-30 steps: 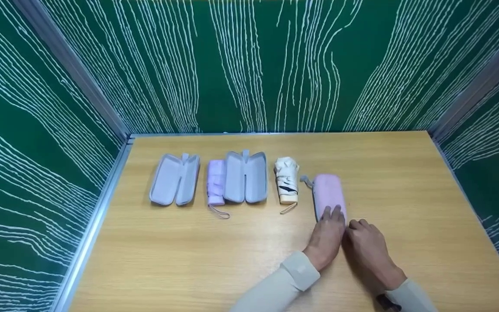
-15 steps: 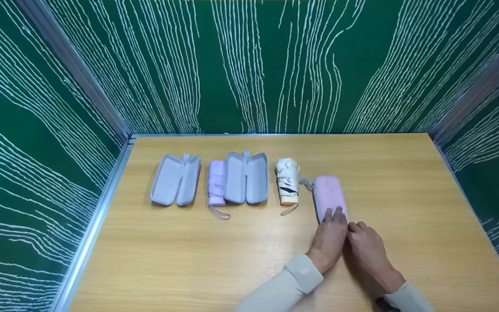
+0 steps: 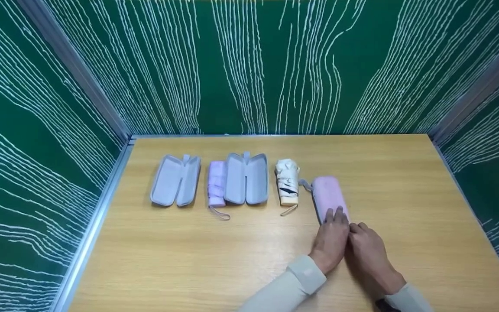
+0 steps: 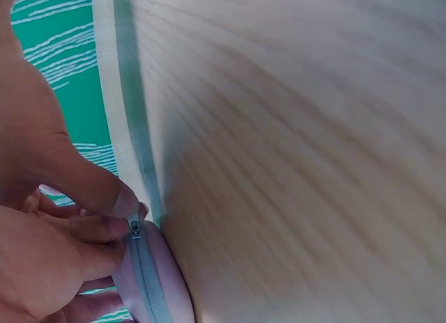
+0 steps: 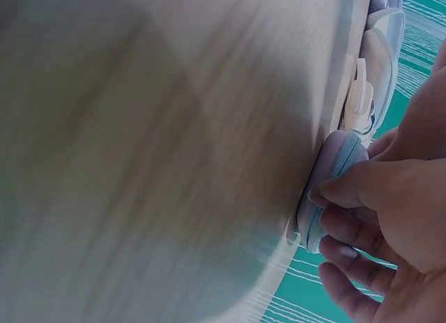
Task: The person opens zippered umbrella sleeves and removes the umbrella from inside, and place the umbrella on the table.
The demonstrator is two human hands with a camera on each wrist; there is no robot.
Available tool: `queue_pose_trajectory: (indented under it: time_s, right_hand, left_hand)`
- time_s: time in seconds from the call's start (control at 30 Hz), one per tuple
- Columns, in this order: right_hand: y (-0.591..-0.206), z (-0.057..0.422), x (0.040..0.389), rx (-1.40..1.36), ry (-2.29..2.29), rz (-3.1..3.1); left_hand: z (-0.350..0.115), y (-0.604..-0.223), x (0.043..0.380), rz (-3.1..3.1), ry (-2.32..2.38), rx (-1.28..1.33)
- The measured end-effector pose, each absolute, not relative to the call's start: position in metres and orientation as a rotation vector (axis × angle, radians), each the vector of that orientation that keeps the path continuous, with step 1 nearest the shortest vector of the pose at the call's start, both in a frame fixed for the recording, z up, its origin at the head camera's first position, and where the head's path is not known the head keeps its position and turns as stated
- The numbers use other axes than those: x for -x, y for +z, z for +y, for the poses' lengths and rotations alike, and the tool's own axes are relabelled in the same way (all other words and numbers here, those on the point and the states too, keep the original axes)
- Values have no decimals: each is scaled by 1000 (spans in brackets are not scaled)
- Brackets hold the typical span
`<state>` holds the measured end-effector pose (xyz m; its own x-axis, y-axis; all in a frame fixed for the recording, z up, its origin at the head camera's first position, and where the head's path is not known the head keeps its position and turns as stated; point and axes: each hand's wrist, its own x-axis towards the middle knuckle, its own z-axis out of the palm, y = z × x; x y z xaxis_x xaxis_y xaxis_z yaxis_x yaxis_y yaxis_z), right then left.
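Observation:
A pink zippered case [image 3: 328, 193] with a grey strap lies on the right half of the table. My left hand [image 3: 332, 238] holds its near end, fingers over the top and thumb low beside the zipper. Close on its right, my right hand [image 3: 368, 251] pinches the zipper pull at the near end. In the left wrist view, the metal slider [image 4: 135, 230] sits at the top of the grey zipper [image 4: 150, 281], between the two hands' fingertips. The right wrist view shows my right thumb and forefinger at the case's zippered edge [image 5: 341, 159].
Left of the pink case lies a folded cream umbrella [image 3: 287, 180] with a wrist loop. Farther left are an open grey-lined case [image 3: 256, 180], a folded purple umbrella [image 3: 216, 184] against it, and another open case [image 3: 167, 180]. Green walls with white lines enclose the table [image 3: 167, 260].
Both hands have shifted very slightly right and nearer in the head view, with the pink case's near end still under the left fingers. The umbrellas and open cases keep their places.

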<state>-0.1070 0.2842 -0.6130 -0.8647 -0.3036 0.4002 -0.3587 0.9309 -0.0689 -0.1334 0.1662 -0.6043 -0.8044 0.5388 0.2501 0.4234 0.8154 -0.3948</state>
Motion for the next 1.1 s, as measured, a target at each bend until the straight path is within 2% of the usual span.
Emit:
queue_pose_trajectory:
  time_s: [0.17,0.47,0.63,1.1]
  right_hand:
    - [-614,288,108,-495,196,-2679]
    - [-612,293,108,-459,255,-2649]
    - [-610,295,108,-452,281,-2673]
    - [-609,294,106,-472,249,-2666]
  left_hand:
    - [160,-602,140,-2614,351,766]
    - [135,-578,172,-2805,212,1209]
    - [125,-573,180,-2790,197,1364]
    - [121,-577,180,-2765,144,1340]
